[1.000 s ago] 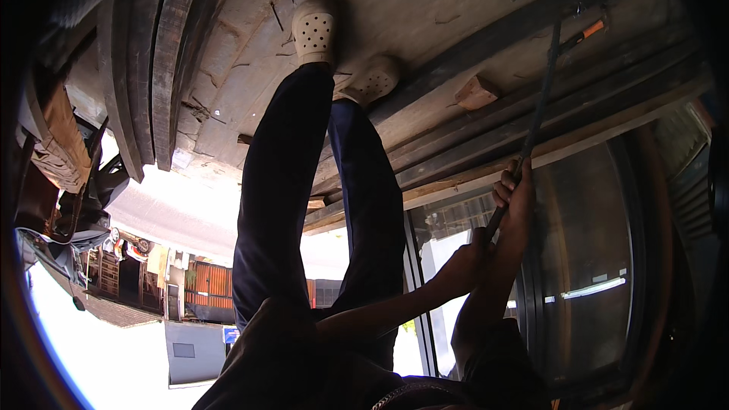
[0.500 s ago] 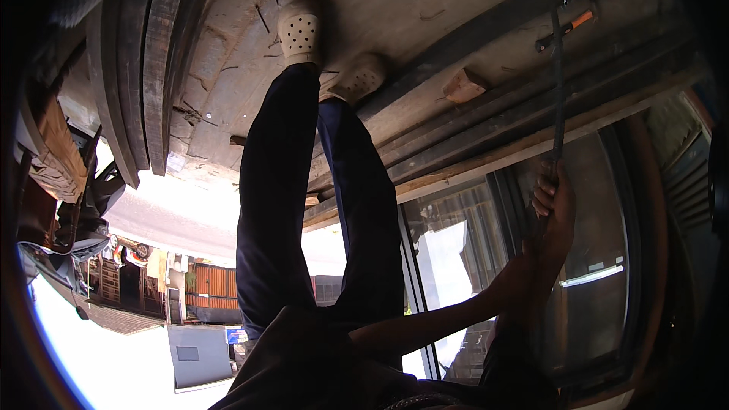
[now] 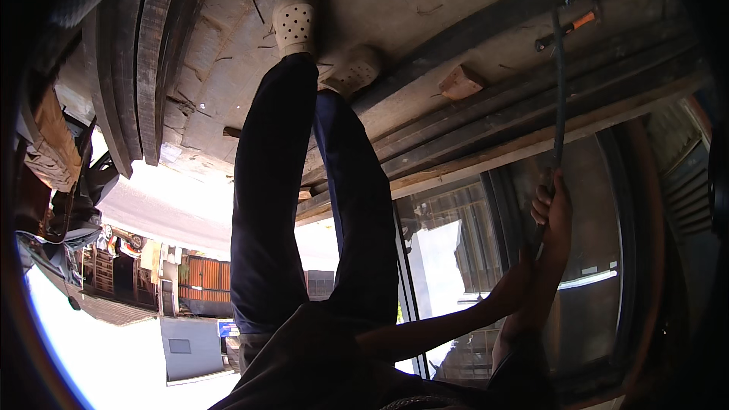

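A long, thin, dark crowbar (image 3: 560,99) runs up the right side, its far end resting by a small nail-like piece on a dark wooden beam (image 3: 486,21). My right hand (image 3: 553,203) is closed around its shaft. Lower down, my left hand (image 3: 520,282) reaches across my body and is closed on the near end; shadow hides most of its fingers. A hammer (image 3: 569,29) with an orange and black handle lies behind the upper part of the crowbar, which crosses in front of it.
More long beams (image 3: 456,133) lie alongside the first one, with a reddish brick-like block (image 3: 461,82) between. Dark planks (image 3: 152,53) stand at the left. Bent nails (image 3: 429,11) litter the concrete floor. My feet wear pale perforated clogs (image 3: 294,24). A glass pane (image 3: 585,220) is at the right.
The whole view has shifted slightly, with my legs a little farther left. Both hands keep their hold, and the crowbar's far end stays at nearly the same spot on the beam.
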Tool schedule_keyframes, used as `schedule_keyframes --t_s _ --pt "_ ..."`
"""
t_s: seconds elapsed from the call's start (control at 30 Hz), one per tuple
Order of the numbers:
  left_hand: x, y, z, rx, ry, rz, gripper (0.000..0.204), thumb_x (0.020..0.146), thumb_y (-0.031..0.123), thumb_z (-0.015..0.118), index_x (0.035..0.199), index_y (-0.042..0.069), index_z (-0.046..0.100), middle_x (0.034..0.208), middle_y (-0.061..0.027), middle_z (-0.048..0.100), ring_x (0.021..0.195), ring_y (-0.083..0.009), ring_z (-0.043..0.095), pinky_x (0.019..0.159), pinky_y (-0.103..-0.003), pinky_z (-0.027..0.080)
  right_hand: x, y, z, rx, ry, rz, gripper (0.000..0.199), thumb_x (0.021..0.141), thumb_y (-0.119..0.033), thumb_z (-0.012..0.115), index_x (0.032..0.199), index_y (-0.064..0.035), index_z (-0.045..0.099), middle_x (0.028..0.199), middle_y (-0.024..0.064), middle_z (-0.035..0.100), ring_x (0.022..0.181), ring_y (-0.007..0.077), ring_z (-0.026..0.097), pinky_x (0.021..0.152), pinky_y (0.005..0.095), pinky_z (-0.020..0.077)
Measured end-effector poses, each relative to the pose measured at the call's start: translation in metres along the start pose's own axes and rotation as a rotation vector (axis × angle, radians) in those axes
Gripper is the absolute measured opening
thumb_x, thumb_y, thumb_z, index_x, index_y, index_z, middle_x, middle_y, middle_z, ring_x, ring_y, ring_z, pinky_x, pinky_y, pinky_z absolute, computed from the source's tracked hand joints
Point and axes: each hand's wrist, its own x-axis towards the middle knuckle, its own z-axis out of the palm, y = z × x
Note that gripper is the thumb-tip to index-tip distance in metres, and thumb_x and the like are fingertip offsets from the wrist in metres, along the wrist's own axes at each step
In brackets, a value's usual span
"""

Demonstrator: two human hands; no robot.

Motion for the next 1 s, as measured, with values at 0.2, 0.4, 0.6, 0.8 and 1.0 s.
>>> schedule_keyframes --t_s 0.2,0.4,0.6,0.8,1.0 --pt "0.014 0.003 0.024 -0.13 0.062 0.122 0.041 0.092 0.009 0.042 0.122 -0.012 0.024 0.079 -0.0288 0.058 0.066 -0.0361 0.063 0.052 -0.039 0.047 0.004 -0.006 -0.025 0.031 -0.007 0.063 0.038 0.096 -0.05 0.04 0.098 -0.0136 0.051 0.049 -0.0082 0.03 0.033 0.0034 0.023 0.029 0.0205 0.0201" --pt "0.019 0.01 0.014 0.222 -0.038 0.037 0.035 0.088 0.003 0.044 0.116 -0.011 0.028 0.07 -0.025 0.059 0.061 -0.0375 0.063 0.045 -0.04 0.045 0.012 -0.008 -0.02 0.119 -0.04 0.068 0.036 0.096 -0.047 0.042 0.095 -0.0135 0.054 0.049 -0.0084 0.034 0.033 0.0021 0.024 0.028 0.02 0.02" --pt "0.014 0.0 0.022 0.083 0.183 0.248 0.033 0.086 0.003 0.049 0.114 -0.01 0.037 0.067 -0.0202 0.059 0.058 -0.0346 0.062 0.044 -0.039 0.045 0.014 -0.001 -0.03 0.027 -0.044 0.011 0.036 0.096 -0.049 0.042 0.094 -0.015 0.053 0.048 -0.009 0.031 0.033 0.0018 0.022 0.029 0.0196 0.0191" --pt "0.041 -0.006 0.039 -0.007 0.19 0.287 0.034 0.086 0.004 0.049 0.115 -0.01 0.036 0.07 -0.0209 0.058 0.06 -0.0355 0.061 0.047 -0.04 0.045 0.013 -0.008 -0.042 -0.214 0.106 -0.007 0.041 0.094 -0.053 0.042 0.091 -0.0137 0.051 0.05 -0.0092 0.029 0.035 0.0022 0.023 0.032 0.0201 0.0184" --pt "0.075 0.004 0.027 -0.064 0.181 0.297 0.036 0.087 0.006 0.049 0.117 -0.009 0.036 0.072 -0.0215 0.058 0.062 -0.0364 0.061 0.049 -0.041 0.045 0.037 0.0 -0.086 -0.211 -0.004 -0.026 0.039 0.095 -0.053 0.041 0.094 -0.015 0.053 0.049 -0.0101 0.028 0.035 0.0016 0.022 0.032 0.0188 0.0183"
